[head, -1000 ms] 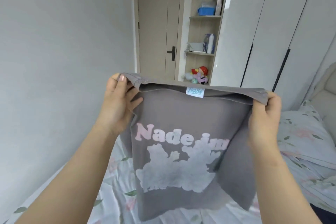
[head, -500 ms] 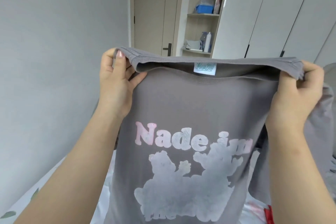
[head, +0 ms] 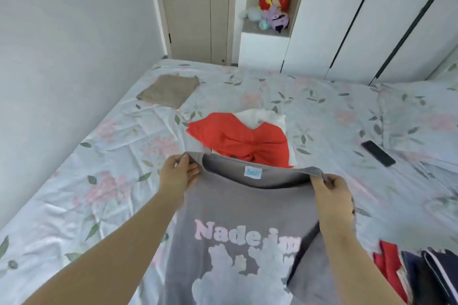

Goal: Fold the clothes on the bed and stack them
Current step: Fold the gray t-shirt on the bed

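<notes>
Grey T-shirt (head: 243, 210) is pinched at its shoulder corners by left hand (head: 179, 176) and right hand (head: 332, 195), body hung below the grip over the bed (head: 99, 181). Just beyond the grip a red garment (head: 238, 138) is heaped. Step judged: spreading for folding. A flat lay-down, clear of that heap, is called for next.

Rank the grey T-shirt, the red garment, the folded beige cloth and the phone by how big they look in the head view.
1. grey T-shirt, held nearest the camera, which inflates it
2. red garment
3. folded beige cloth, farther off, so its true size is unsure
4. black phone
</notes>
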`<action>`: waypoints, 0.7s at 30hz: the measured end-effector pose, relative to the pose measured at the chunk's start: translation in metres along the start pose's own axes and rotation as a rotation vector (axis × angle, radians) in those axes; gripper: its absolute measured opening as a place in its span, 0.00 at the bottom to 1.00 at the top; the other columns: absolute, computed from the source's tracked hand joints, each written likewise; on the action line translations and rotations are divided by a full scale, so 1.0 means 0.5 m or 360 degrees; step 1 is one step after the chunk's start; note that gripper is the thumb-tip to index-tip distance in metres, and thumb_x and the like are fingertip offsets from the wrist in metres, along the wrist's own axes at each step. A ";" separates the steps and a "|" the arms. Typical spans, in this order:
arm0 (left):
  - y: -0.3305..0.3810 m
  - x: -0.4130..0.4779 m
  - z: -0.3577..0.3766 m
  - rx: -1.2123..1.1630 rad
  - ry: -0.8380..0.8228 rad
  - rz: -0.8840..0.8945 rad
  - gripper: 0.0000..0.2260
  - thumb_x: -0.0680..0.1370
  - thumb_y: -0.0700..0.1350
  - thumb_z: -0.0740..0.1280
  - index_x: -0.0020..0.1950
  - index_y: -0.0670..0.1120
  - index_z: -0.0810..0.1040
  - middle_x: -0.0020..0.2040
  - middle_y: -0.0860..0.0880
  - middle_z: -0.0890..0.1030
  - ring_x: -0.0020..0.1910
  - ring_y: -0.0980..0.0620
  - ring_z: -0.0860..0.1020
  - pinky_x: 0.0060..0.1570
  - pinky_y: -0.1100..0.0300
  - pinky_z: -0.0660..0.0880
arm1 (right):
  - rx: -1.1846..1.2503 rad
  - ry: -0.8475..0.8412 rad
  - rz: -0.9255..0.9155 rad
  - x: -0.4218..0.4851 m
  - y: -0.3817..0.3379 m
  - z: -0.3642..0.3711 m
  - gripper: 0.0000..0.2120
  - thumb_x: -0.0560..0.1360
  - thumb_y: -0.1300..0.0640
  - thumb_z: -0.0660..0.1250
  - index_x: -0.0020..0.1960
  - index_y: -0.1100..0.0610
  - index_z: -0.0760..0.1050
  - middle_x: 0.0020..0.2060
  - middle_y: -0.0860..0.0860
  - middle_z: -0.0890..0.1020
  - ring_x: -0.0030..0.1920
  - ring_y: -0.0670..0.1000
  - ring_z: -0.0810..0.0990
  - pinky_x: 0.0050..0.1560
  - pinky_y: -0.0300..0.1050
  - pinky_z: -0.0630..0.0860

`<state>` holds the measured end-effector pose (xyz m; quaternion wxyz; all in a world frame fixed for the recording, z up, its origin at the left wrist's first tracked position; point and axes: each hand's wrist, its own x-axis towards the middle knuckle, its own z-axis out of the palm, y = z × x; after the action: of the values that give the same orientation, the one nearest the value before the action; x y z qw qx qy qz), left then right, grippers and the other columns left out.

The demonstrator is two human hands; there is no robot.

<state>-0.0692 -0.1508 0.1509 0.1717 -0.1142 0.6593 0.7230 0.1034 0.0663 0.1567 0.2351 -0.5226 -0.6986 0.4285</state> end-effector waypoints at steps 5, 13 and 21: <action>-0.120 0.152 0.081 0.0231 0.0091 -0.0171 0.08 0.82 0.43 0.58 0.54 0.41 0.74 0.43 0.46 0.80 0.39 0.53 0.79 0.35 0.64 0.78 | -0.0135 -0.0173 0.0177 0.134 0.097 0.119 0.11 0.74 0.42 0.63 0.41 0.48 0.71 0.38 0.47 0.77 0.53 0.58 0.75 0.60 0.60 0.71; -0.234 0.281 0.097 0.0615 -0.0435 -0.0219 0.22 0.83 0.48 0.56 0.74 0.62 0.54 0.50 0.59 0.73 0.52 0.51 0.78 0.55 0.54 0.75 | 0.0131 -0.0490 0.0106 0.228 0.174 0.288 0.35 0.75 0.56 0.66 0.76 0.47 0.52 0.71 0.45 0.62 0.71 0.47 0.62 0.71 0.48 0.60; -0.373 0.325 -0.088 0.1508 0.0359 -0.0172 0.15 0.81 0.43 0.55 0.67 0.47 0.71 0.63 0.45 0.75 0.57 0.42 0.74 0.56 0.50 0.72 | -0.0584 -0.1295 0.0292 0.046 0.318 0.460 0.30 0.78 0.60 0.56 0.77 0.46 0.51 0.77 0.48 0.50 0.75 0.53 0.55 0.69 0.51 0.64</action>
<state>-0.1461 -0.1650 -0.0879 0.1695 -0.1352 0.9234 0.3168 0.0010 0.0203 -0.1006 -0.1939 -0.4045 -0.7493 0.4872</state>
